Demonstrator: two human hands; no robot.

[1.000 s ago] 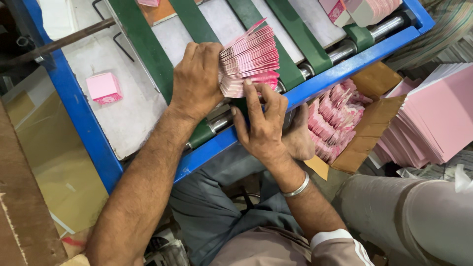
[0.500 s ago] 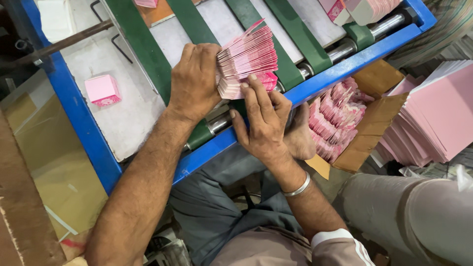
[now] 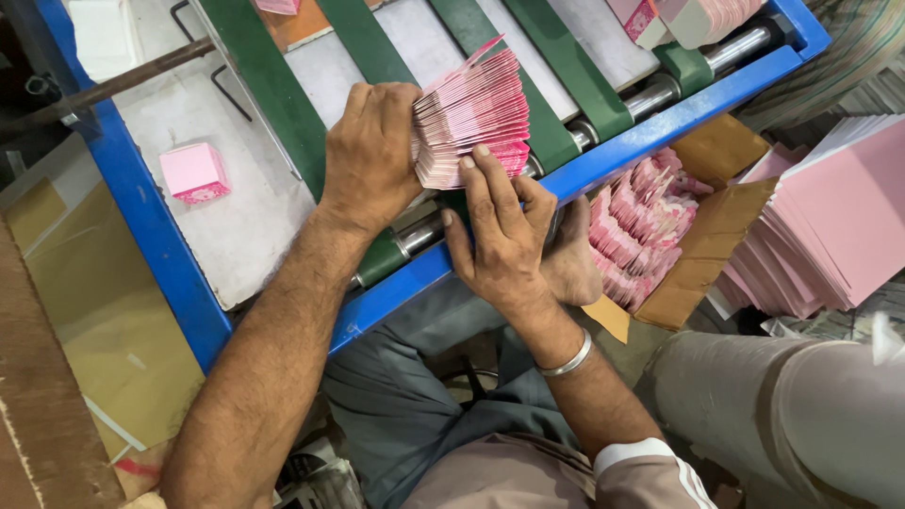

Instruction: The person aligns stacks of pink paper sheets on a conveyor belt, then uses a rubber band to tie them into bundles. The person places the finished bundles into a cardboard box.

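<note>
Centrally, pink flat-carton stack (image 3: 471,118) between both hands.

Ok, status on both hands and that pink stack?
Left hand and right hand clamp fanned pink card stack. Stack over green belts. Nothing blocking.

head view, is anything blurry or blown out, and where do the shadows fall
Head view: sharp on the left hand, right hand and the pink card stack between them; even, soft light with no hard shadows; mild glare on the metal roller and the pale sheets at right; darker shade beneath the blue frame; edges look slightly stretched by the wide lens.
</note>
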